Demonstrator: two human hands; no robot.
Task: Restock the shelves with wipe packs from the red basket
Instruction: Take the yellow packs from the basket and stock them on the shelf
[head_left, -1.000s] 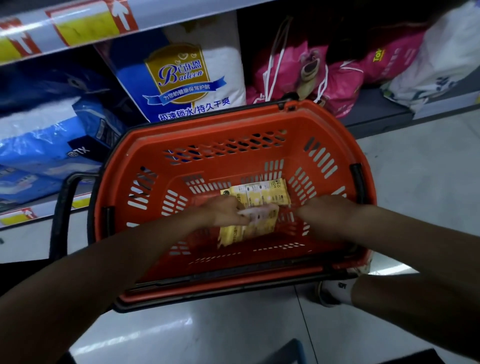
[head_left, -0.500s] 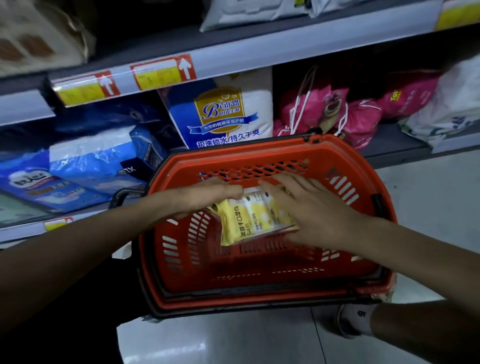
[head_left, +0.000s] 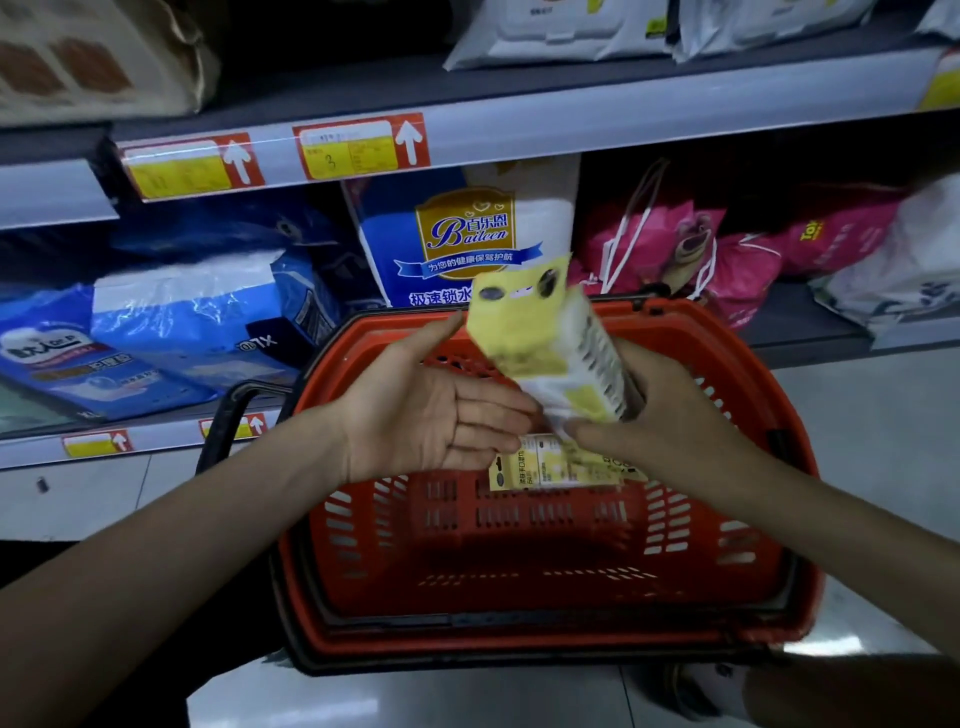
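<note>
Yellow film, soft and a little slick: that is what my right hand (head_left: 670, 415) has hold of. The yellow wipe pack (head_left: 530, 332) stands tilted above the red basket (head_left: 519, 642), its lower end in my grip and its top leaning toward the shelves. My right fingers (head_left: 597, 434) curl round that lower end, thumb on the near side. My left hand (head_left: 431, 410) lies palm up just beside it, fingers straight and together, their tips at the pack's bottom edge. The blur keeps me from telling whether they touch it.

A second pack (head_left: 556, 467) lies flat on the basket floor under my hands.

I judge the pack light but floppy. Held by one end, it will sag and may slide out of a loose pinch. Better to take it across the middle, thumb on one broad face and fingers on the other, or to cradle it from below with the left palm. It will not break, though a hard squeeze could crease the wrapper.

White packs (head_left: 561, 31) sit on the upper shelf (head_left: 623, 130), which looks like where this one goes.
</note>
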